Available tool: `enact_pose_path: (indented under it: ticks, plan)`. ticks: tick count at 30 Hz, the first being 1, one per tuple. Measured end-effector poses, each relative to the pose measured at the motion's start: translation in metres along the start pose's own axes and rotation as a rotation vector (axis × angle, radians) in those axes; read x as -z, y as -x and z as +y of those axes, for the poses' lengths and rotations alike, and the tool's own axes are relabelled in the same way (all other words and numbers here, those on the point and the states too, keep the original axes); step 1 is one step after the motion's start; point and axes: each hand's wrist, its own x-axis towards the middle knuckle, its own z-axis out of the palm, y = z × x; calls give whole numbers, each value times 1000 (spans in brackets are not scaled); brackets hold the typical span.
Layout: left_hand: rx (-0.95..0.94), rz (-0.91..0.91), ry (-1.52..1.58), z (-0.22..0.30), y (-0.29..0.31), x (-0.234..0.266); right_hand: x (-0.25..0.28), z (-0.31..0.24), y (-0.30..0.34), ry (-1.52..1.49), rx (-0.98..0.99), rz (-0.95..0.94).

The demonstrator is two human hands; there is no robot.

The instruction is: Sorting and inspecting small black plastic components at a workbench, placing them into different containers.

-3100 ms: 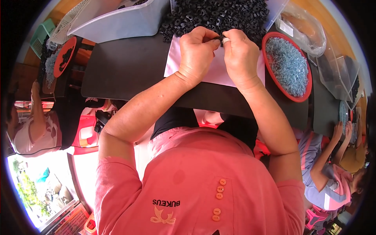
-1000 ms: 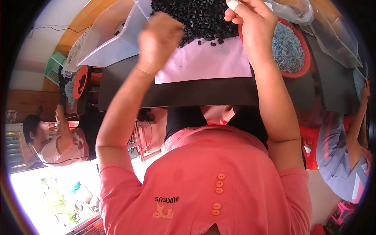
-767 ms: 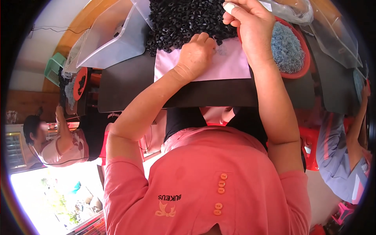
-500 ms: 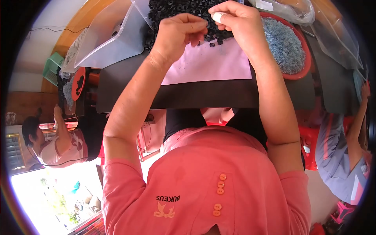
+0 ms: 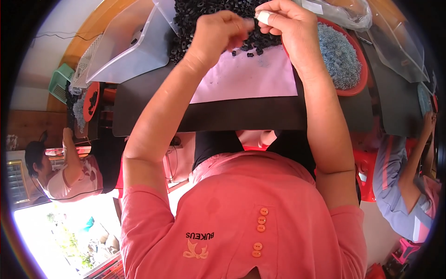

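Observation:
My right hand (image 5: 296, 29) is closed in a pinch above the pile, a white wrap around its thumb. Something small seems to sit at its fingertips, too small to make out. Close by on the left, my left hand (image 5: 214, 37) reaches toward those fingertips, its own fingers smeared by motion. Beneath both hands lies a heap of small black plastic parts (image 5: 186, 44), some of them spilling onto a pink sheet (image 5: 251, 83). Beside my right wrist, a red basin (image 5: 364, 76) holds a mound of small blue-grey coiled pieces (image 5: 338, 58).
A translucent bin (image 5: 125, 58) stands left on the dark table (image 5: 148, 104); another clear bin (image 5: 402, 51) is at the right. A clear plastic bag (image 5: 346, 14) lies behind the basin. One person (image 5: 69, 172) sits at far left, another (image 5: 409, 186) at far right.
My left hand has moved slightly right, closer to the right fingertips, and its fingers are now blurred. The right hand has shifted slightly right, still pinched.

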Motion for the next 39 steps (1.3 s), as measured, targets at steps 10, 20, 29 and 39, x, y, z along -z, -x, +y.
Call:
enact_pose_path:
  ticks: [10,20,29,39]
  plan:
    - [-707,63,-1069,-66,-8,1,-4,-1,0,-74,-68,74]
    - [-736,-36,-1136,-65,1,15,-9,-2,3,-31,-106,80]
    - [-323,83,-533,-67,9,13,-6,8,4,133,-106,-3]
    - [-161,71,-390,-67,29,35,-8,8,5,166,-116,-6]
